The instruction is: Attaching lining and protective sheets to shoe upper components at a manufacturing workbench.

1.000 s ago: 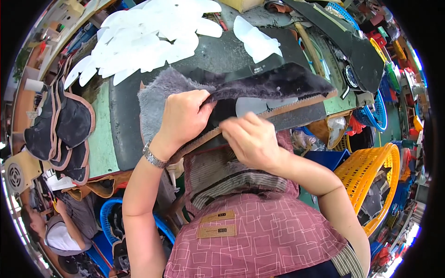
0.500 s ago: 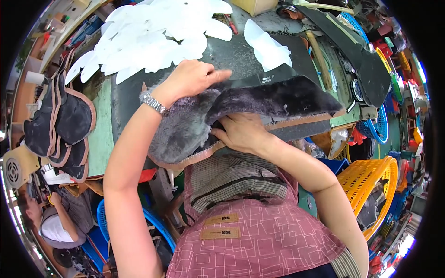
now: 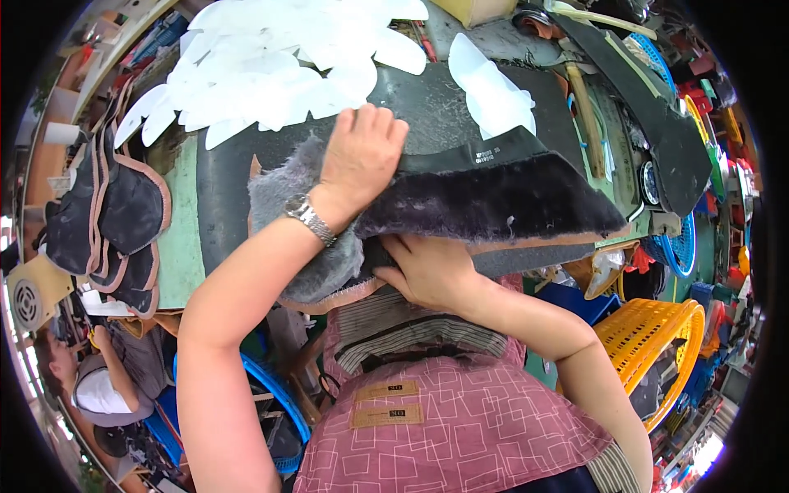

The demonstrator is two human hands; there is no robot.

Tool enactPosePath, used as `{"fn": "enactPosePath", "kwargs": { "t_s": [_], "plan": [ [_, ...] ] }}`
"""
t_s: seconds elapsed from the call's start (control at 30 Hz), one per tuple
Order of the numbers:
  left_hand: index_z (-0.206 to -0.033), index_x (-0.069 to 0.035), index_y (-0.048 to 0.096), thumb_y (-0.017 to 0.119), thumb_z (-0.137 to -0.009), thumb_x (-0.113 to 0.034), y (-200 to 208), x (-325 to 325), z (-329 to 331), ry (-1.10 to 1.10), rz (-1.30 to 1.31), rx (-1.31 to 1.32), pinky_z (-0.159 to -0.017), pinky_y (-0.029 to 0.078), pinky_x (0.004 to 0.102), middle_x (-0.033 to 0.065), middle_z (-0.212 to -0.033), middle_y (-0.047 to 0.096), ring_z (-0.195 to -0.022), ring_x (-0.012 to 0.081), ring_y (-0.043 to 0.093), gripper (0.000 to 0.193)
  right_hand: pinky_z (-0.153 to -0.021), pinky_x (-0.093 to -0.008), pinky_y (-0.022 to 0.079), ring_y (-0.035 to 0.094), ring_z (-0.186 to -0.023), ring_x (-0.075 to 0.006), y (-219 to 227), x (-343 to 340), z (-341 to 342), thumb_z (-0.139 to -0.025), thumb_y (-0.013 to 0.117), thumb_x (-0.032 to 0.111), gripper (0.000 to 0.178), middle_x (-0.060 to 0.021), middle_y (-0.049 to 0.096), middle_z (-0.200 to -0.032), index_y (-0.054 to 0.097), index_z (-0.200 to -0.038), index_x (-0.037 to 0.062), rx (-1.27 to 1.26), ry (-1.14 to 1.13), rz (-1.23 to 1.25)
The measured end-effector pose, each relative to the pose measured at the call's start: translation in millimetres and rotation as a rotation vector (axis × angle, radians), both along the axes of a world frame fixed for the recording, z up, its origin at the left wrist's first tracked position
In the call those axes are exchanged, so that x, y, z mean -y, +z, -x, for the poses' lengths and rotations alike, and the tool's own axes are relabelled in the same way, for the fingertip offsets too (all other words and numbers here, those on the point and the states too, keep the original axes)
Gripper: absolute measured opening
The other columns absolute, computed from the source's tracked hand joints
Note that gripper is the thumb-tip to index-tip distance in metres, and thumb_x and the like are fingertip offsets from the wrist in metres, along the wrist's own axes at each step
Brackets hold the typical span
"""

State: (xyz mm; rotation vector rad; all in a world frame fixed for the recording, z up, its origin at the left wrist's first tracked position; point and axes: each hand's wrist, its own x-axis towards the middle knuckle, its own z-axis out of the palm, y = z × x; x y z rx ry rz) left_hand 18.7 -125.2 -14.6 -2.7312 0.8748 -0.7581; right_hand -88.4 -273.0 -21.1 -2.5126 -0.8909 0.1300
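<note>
A dark fur-lined boot upper lies folded over the near edge of the workbench. Its lining is black on the right and grey and fluffy on the left, with a stitched tan band along its lower edge. My left hand, with a metal watch on the wrist, is closed over the upper's far edge, knuckles up. Nearer to me, my right hand reaches in under the black furry flap. Its thumb lies apart at the stitched edge, while the fingertips are hidden beneath the flap.
White curved plastic templates cover the far left of the bench, with a smaller stack farther right. A wooden-handled hammer lies at the right. Dark upper pieces hang at the left. Yellow basket stands below right; another person sits lower left.
My left hand has moved right and curled from outstretched fingers onto the upper's far edge. The black flap has come down and lies flatter. My right hand has stayed under it, slightly lower.
</note>
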Motion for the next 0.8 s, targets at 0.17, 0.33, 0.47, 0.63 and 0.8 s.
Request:
{"fn": "enactPosePath", "kwargs": {
  "t_s": [0.17, 0.33, 0.47, 0.63, 0.8],
  "plan": [
    [-0.079, -0.011, 0.05, 0.054, -0.076, -0.015, -14.1, -4.0, 3.5, -0.122, 0.078, 0.021, -0.043, 0.046, 0.0264, -0.0004, -0.061, 0.049, -0.054, 0.0129, 0.055, 0.006, -0.09, -0.0389, 0.042, 0.053, -0.102, -0.0246, 30.6, 15.5, 7.4, -0.075, 0.054, 0.015, 0.042, -0.0115, 0.055, -0.116, 0.055, -0.116, 0.0054, 0.714, 0.113, -0.203],
    [-0.078, -0.008, 0.051, 0.058, -0.077, -0.015, -14.5, -0.5, 16.6, -0.05, 0.228, -0.154, -0.053, 0.049, 0.028, 0.0046, -0.068, 0.051, -0.065, 0.0185, 0.059, 0.01, -0.073, -0.0314, 0.047, 0.056, -0.084, -0.0242, 22.9, 8.4, -46.6, -0.064, 0.059, 0.01, 0.03, -0.0135, 0.056, -0.086, 0.056, -0.09, -0.0047, 0.409, 0.089, 0.126],
    [-0.088, -0.003, 0.053, 0.057, -0.077, -0.014, -7.6, -11.0, 34.9, -0.044, 0.238, -0.274, -0.08, 0.044, 0.0345, 0.0078, -0.086, 0.051, -0.092, 0.0225, 0.052, 0.016, -0.086, -0.0358, 0.045, 0.054, -0.097, -0.0298, 24.3, 16.4, -51.4, -0.063, 0.063, 0.011, 0.038, -0.0191, 0.056, -0.099, 0.056, -0.096, -0.0069, 0.357, 0.203, 0.129],
    [-0.131, 0.003, 0.038, 0.053, -0.083, -0.017, 3.5, -35.4, 68.5, -0.237, 0.243, -0.496, -0.106, 0.028, 0.0429, 0.0199, -0.137, 0.037, -0.128, 0.0341, 0.034, 0.054, -0.104, -0.0439, 0.031, 0.038, -0.123, -0.0355, 21.7, 35.4, -47.7, -0.069, 0.067, 0.017, 0.061, -0.0229, 0.042, -0.128, 0.046, -0.122, -0.0035, 0.232, 0.269, 0.087],
    [-0.13, 0.009, 0.036, 0.055, -0.079, -0.054, 15.7, -45.8, 104.7, -0.288, 0.129, -0.677, -0.109, 0.02, 0.045, 0.0234, -0.14, 0.032, -0.133, 0.0348, 0.027, 0.083, -0.107, -0.046, 0.025, 0.029, -0.131, -0.0364, 18.0, 46.9, -56.0, -0.075, 0.067, 0.025, 0.063, -0.0219, 0.031, -0.14, 0.043, -0.13, 0.0062, 0.145, 0.386, 0.053]
  ]
}}
